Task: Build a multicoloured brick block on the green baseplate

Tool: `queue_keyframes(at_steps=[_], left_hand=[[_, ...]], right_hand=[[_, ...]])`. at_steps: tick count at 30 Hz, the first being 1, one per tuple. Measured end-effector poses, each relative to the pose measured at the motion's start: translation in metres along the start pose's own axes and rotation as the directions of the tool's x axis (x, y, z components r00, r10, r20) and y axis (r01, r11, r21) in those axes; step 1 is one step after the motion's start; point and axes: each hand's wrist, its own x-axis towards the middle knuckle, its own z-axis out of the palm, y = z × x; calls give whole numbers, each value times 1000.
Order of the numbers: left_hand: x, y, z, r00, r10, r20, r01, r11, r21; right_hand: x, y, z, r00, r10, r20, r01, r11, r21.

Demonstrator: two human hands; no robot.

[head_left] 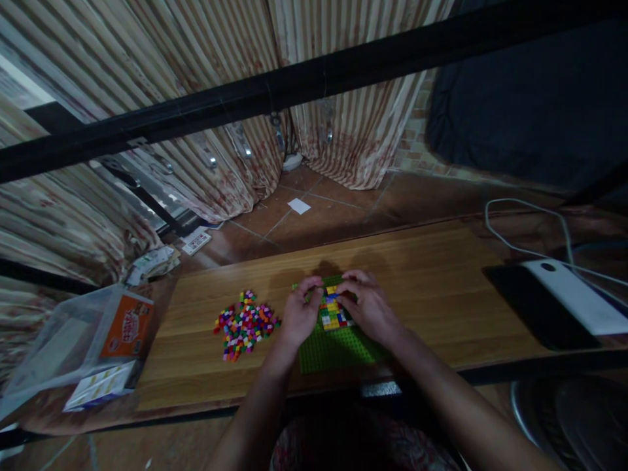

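Right now both hands meet over the green baseplate (338, 347) near the tabletop's (441, 288) front edge — the left hand (300, 314) pinches with fingers curled, the right hand (366, 307) presses down on the patch of small bricks (332, 314); whether either holds a loose piece, I cannot tell. A hard push could probably skid the studded plastic plate on the smooth wood grain. The loose pile of bricks (244, 325) — tiny, glossy, many-coloured cubes — lies just left, easily scattered by a wrist.
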Motion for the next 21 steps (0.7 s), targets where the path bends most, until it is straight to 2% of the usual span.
queue_keyframes(at_steps=[3,6,13,17,21], left_hand=[[3,-6,7,999,-19,49,22,999,-48],[4,-8,11,998,-30,47,34,996,-78],[-1,-7,16,996,-81,32,86,978,-190],[-2,-8,18,994,-109,15,110,966,-235],[-2,-8,19,992,-129,12,128,959,-253]], right_hand=[[0,3,5,996,82,-26,-80,995,66],[1,6,9,988,149,-46,-142,980,141],[-2,13,14,975,217,-52,-187,921,341],[-4,15,21,941,334,-63,-272,851,450],[-4,14,27,914,396,-92,-300,808,507]])
